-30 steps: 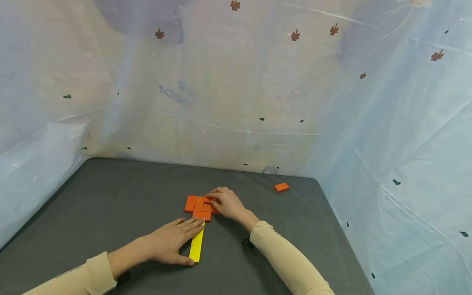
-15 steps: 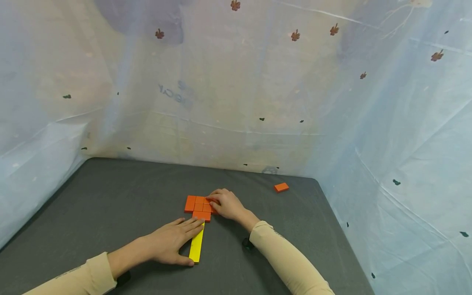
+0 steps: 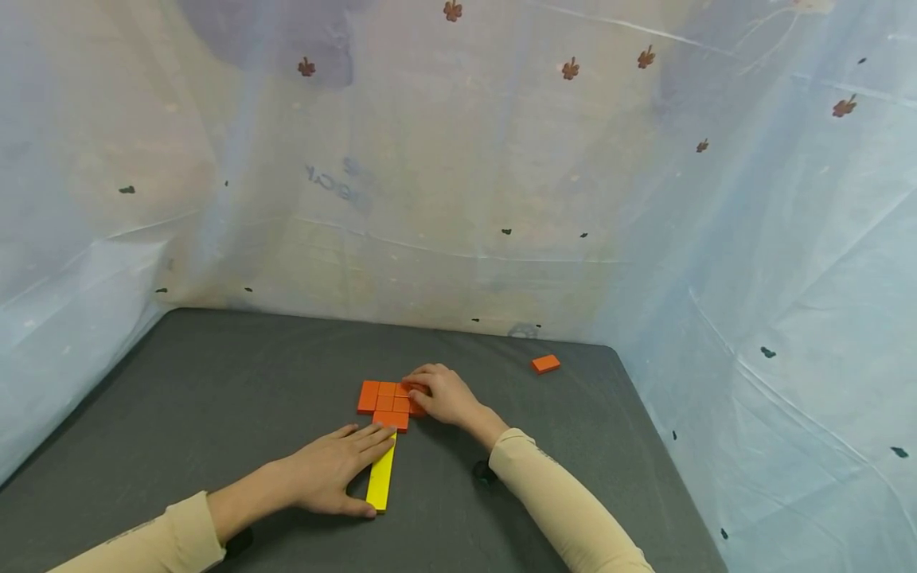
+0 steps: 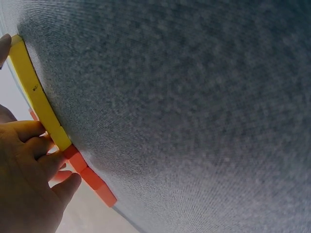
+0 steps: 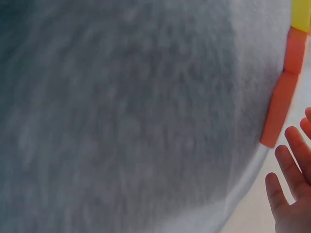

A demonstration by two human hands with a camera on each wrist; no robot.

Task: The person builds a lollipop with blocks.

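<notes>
My left hand (image 3: 333, 471) lies with its fingers stretched along the left side of a long yellow block (image 3: 381, 476). Its fingertips touch the far end and its thumb touches the near end. Beyond the bar, several flat orange blocks (image 3: 391, 419) sit edge to edge as one group. My right hand (image 3: 446, 396) is at that group's right side, thumb and index finger pinching an orange block (image 3: 403, 389) that they partly cover. The left wrist view shows the yellow block end to end with an orange one. In the right wrist view, the other fingers (image 5: 290, 167) are extended beside the blocks.
A single orange block (image 3: 546, 364) lies apart near the back right of the dark grey table (image 3: 251, 374). Translucent plastic sheeting (image 3: 430, 199) with small leaf prints hangs behind and along both sides of the table.
The orange block under my right fingers has gone from slightly raised to level with the others. My left hand keeps its place at the yellow block.
</notes>
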